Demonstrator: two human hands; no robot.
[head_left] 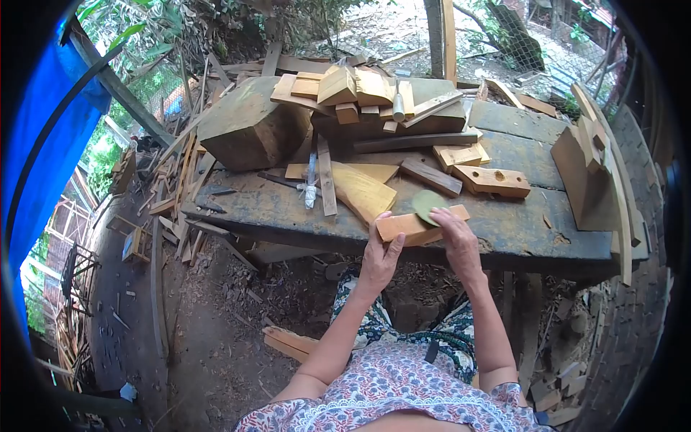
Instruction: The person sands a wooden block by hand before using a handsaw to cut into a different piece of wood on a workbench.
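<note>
My left hand [379, 253] grips one end of a short, light-brown wooden block [407, 227], with the thumb along its near side. The block is held above the front edge of the workbench [302, 219]. Fingers of my right hand [459, 241] press a round green sanding disc [430, 207] against the block's far side near its right end. Part of the disc hides behind the fingers and the block. Just beyond my left hand lies a wide yellowish board [358, 191].
Cut wood pieces [337, 86] pile up at the back of the bench. A large squared log [252, 126] stands at the left. A block with holes [493, 181] lies beyond my right hand. Curved boards [612, 180] lean at the right end. Scraps cover the ground.
</note>
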